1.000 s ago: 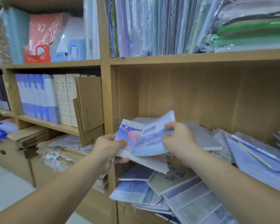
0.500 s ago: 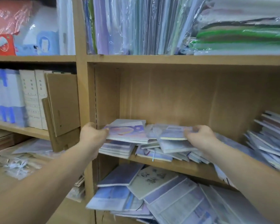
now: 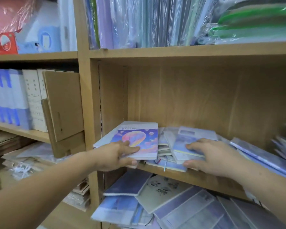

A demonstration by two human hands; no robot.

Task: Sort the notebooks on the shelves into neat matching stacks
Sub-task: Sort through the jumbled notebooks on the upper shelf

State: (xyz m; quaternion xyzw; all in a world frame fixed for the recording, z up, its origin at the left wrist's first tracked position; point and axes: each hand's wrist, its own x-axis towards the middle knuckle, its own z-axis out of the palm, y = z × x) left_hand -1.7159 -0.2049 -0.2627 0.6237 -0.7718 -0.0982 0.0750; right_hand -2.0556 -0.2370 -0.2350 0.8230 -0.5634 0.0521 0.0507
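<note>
Two bare hands reach into the middle compartment of a wooden bookcase, and each grips a notebook. The left hand (image 3: 112, 156) has its fingers (image 3: 132, 149) laid flat on the cover of a balloon-cover notebook (image 3: 139, 138), pink and purple, with the thumb curled under the front edge, so the book is pinched between them. Beneath these fingers the notebook tops a short pile of notebooks (image 3: 164, 152) at the left end of the shelf board (image 3: 205, 180).

The right hand (image 3: 216, 156) spreads its fingers (image 3: 193, 147) over a pale blue notebook (image 3: 188, 138), thumb tucked below its near edge at the shelf lip. That book lies askew, just beside the balloon cover. A ribbon-marked notebook (image 3: 165, 164) pokes out between the two thumbs.

Past the right fingers, further right, more pale notebooks lean in a slanted row (image 3: 254, 154), blurred at the far edge. Below both hands, the lower shelf carries a loose jumble of notebooks (image 3: 188, 214), with a dark blue notebook (image 3: 129, 182) and a grey-cover notebook (image 3: 163, 194) on top.

Above the fingers, plastic-wrapped folders (image 3: 139, 22) stand upright, next to green wrapped sheets (image 3: 257, 19). Left of the left hand, beyond the upright, a cardboard sheet (image 3: 63, 104) stands in front of white boxes (image 3: 33, 100) and blue-and-white binders (image 3: 7, 100).
</note>
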